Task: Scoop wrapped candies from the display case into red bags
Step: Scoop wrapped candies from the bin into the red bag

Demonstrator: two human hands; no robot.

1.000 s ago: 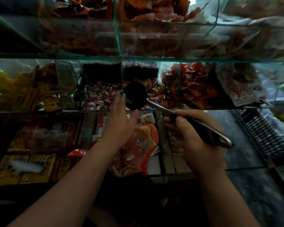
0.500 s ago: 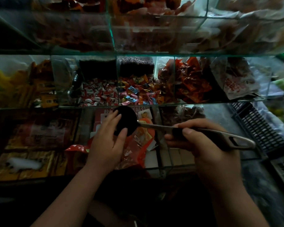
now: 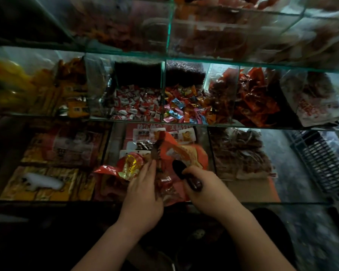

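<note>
Crinkled, glossy plastic: we press our left hand (image 3: 143,190), fingers straight, against the red bag (image 3: 186,153), low before the glass display case (image 3: 169,32). Our right hand (image 3: 205,190) grips the dark, rounded scoop (image 3: 179,170), with its bowl at the bag's folds. Twist-wrapped candies (image 3: 137,103) lie heaped in a compartment above.

Lower centre: the left hand (image 3: 143,192), the right hand (image 3: 207,192) gripping the scoop (image 3: 181,170), and the red bag (image 3: 184,153) crowd the bottom middle compartment. A glass shelf edge (image 3: 243,125) crosses mid-frame just above them. Behind it the bins appear open on top. A glass divider (image 3: 163,89) separates the red-white candies (image 3: 137,102) from the mixed candies (image 3: 184,106). The upper shelf (image 3: 223,63) overhangs their rear. Right edge: black crate (image 3: 321,159), with bare grey floor (image 3: 278,153) beside it.
</note>
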